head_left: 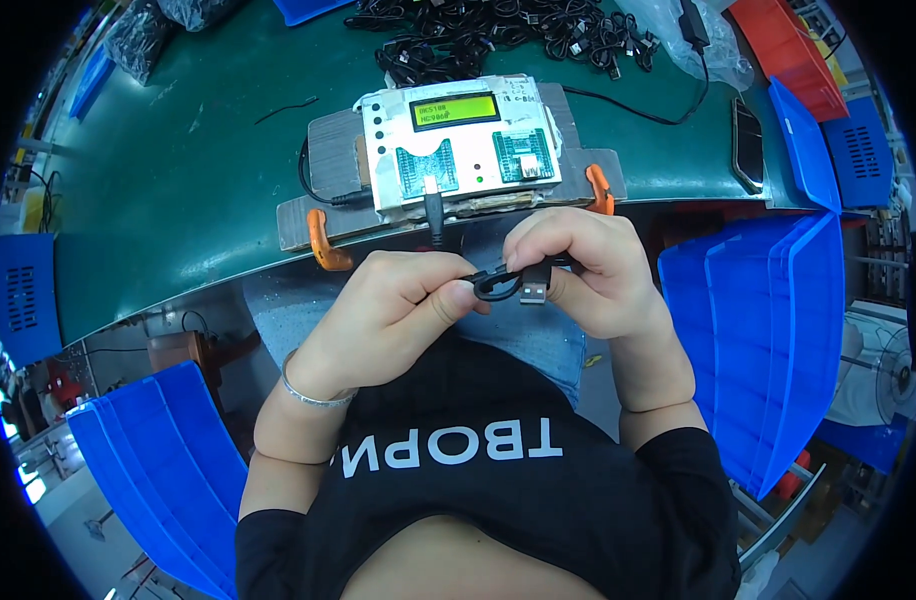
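Head view: the left hand (403, 300), thumb and fingertips pinched together, grasps one side of a looped black cable (498, 297); the right hand (593, 262) grips its other side, fingers curled, near a silver rectangular metal plug (533, 292). The cable hangs just beyond the near edge of the glossy green tabletop (218, 180).

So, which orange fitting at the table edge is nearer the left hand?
The left orange fitting, left of the white box and just beyond the left hand. The right orange fitting sits close to the right hand instead.
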`<state>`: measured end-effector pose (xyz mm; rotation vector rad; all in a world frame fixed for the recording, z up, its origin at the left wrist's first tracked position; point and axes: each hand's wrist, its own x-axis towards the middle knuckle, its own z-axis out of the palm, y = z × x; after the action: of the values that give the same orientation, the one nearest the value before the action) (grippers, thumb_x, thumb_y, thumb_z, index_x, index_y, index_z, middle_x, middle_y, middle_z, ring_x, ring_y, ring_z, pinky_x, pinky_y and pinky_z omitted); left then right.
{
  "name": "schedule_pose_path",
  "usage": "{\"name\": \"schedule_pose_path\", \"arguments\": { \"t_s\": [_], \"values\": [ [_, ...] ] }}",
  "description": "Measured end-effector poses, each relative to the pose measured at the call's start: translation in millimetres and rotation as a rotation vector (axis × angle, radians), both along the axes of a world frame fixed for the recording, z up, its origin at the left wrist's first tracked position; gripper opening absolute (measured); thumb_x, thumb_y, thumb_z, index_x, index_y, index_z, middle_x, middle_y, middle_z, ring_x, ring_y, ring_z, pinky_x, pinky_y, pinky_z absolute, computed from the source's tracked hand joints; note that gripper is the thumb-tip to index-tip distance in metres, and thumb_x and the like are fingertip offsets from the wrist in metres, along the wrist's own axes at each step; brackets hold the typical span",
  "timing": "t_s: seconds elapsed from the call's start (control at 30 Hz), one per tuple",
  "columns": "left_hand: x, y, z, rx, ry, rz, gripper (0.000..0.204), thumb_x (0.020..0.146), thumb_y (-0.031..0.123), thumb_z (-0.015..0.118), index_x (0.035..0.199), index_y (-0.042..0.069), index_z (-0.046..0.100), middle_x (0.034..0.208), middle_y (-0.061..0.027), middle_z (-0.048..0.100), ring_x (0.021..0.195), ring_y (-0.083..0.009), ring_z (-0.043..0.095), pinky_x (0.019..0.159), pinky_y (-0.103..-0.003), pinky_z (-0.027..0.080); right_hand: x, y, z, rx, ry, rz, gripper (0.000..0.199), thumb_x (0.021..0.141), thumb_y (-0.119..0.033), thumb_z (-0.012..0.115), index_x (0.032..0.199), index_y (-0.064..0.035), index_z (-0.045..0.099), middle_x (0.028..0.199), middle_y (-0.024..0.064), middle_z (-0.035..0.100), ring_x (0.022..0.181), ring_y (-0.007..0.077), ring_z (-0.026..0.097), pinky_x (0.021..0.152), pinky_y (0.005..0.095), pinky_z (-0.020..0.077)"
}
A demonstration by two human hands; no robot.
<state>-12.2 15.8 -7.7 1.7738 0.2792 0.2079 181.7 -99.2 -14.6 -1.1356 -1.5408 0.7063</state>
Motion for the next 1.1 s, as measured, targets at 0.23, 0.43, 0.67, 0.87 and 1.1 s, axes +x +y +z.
{"name": "schedule_pose_path", "arguments": {
  "t_s": [0.23,0.43,0.67,0.87,1.1],
  "values": [
    [3.5,-8.6,6.1,0.035,0.095,0.048,0.024,0.095,0.020,0.051,0.088,-0.001,0.061,0.065,-0.0040,0.057,0.055,-0.0113,0.051,0.052,-0.025,0.040,-2.2,-2.9,-1.4,0.034,-0.110,-0.031,0.012,0.075,0.005,0.063,0.085,-0.0002,0.061,0.083,0.0126,0.066,0.078,0.0234,0.067,0.070,0.0290,0.0523],
    [8.3,-13.3,9.0,0.177,0.133,0.064,0.016,0.090,0.014,0.056,0.082,0.001,0.058,0.063,-0.0140,0.056,0.057,-0.0317,0.058,0.051,-0.035,0.043,-9.9,-5.3,-12.0,0.053,-0.028,-0.071,0.013,0.076,0.005,0.063,0.088,0.0008,0.060,0.081,0.0117,0.065,0.075,0.0204,0.067,0.067,0.0269,0.0522],
    [14.1,-23.8,3.0,0.405,-0.003,0.215,0.015,0.087,0.016,0.059,0.090,0.001,0.061,0.063,-0.0123,0.058,0.056,-0.0296,0.060,0.050,-0.034,0.045,-21.0,-8.2,-31.3,-0.444,0.741,-0.261,0.016,0.091,-0.014,0.052,0.088,0.0005,0.058,0.067,0.0079,0.060,0.049,0.0081,0.054,0.045,0.0191,0.0437],
    [10.4,-23.6,8.8,0.362,0.138,0.210,0.019,0.087,0.012,0.061,0.101,-0.001,0.062,0.068,-0.0062,0.060,0.059,-0.0121,0.058,0.056,-0.023,0.045,-20.2,0.5,-34.4,-0.456,0.947,-0.370,0.019,0.089,-0.014,0.052,0.077,-0.0001,0.058,0.054,0.0055,0.055,0.037,0.0068,0.042,0.040,0.0187,0.0373],
    [10.3,-24.3,5.3,0.326,0.124,0.222,0.021,0.086,0.011,0.062,0.104,0.000,0.062,0.069,-0.0053,0.060,0.059,-0.0101,0.057,0.055,-0.022,0.045,-25.8,8.0,-34.7,-0.414,1.014,-0.417,0.020,0.089,-0.014,0.053,0.080,0.0012,0.060,0.054,0.0048,0.054,0.036,0.0078,0.040,0.039,0.0204,0.0359]
  ]
}}
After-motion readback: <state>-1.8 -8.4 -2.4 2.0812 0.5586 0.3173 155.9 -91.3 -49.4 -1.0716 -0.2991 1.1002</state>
